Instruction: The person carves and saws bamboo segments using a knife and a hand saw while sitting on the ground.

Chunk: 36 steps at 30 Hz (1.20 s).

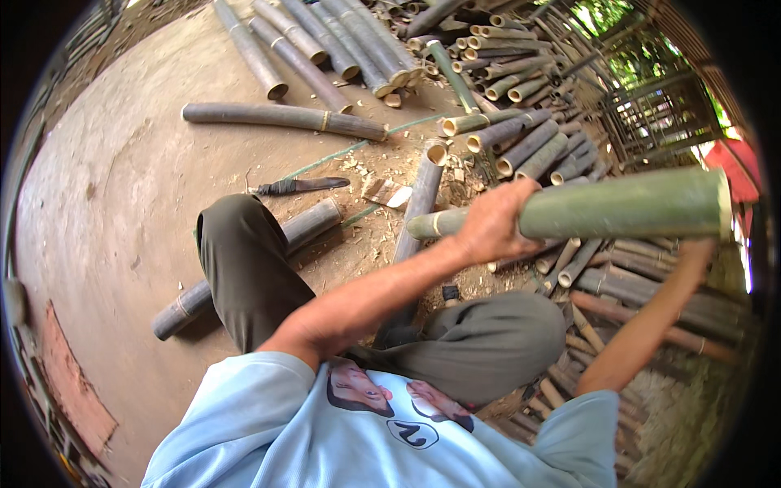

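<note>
A thick green bamboo pole (618,205) lies level across my lap, lifted off the ground. My left hand (494,221) is wrapped around it near the thinner end. My right hand (698,249) reaches up under the thick cut end; the pole hides most of its fingers. I sit with knees bent, in grey-green trousers (244,260) and a light blue shirt.
A dark knife (299,186) lies on the dirt floor ahead. Cut bamboo lengths (285,117) lie singly and in piles (521,138) ahead and to the right, with wood chips (387,192) between. One bamboo length (189,302) runs under my left leg. Metal grating (651,114) stands far right.
</note>
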{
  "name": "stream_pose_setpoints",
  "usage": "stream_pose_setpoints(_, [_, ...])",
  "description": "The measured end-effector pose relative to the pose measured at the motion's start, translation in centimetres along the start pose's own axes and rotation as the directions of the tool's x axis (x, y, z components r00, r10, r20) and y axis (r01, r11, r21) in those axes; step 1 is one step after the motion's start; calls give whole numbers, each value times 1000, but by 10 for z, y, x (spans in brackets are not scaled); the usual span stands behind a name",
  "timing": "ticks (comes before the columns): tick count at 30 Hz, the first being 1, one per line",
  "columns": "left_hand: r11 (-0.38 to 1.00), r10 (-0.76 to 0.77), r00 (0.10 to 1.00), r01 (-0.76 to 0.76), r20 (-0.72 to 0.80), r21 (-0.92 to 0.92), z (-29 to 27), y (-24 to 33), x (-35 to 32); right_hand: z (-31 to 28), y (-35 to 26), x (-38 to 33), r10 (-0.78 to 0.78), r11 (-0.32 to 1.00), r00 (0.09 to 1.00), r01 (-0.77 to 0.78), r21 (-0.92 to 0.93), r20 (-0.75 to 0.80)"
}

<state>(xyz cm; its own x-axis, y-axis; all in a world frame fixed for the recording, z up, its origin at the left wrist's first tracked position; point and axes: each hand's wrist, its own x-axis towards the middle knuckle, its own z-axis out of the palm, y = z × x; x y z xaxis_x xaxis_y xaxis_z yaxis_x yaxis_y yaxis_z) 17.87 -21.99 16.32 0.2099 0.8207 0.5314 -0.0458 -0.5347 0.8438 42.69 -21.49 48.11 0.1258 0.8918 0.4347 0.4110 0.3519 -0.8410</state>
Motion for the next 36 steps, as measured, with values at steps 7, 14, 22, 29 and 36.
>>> stream_pose_setpoints(7, [999, 49, 999, -49, -20, 9, 9, 0, -2, 160, 244, -192, 557, 827, 830, -558, 64, 26])
stream_pose_setpoints(14, [997, 79, 996, -78, -37, 29, 8, -2, -5, 214, 372, -295, 837, 545, 537, -835, -77, 100])
stream_pose_setpoints(22, [998, 56, 996, -58, -63, -28, 17, -2, -3, 164, 412, -282, 878, 476, 465, -824, -309, 113])
stream_pose_setpoints(29, [995, -21, 1000, 23, 22, -100, 2, -28, -8, 175, 410, -115, 766, 477, 110, -757, -446, 633])
stream_pose_setpoints(36, [990, -32, 998, 25, -46, -139, 15, -34, -15, 221, 425, -63, 706, 565, -206, -413, -714, 678])
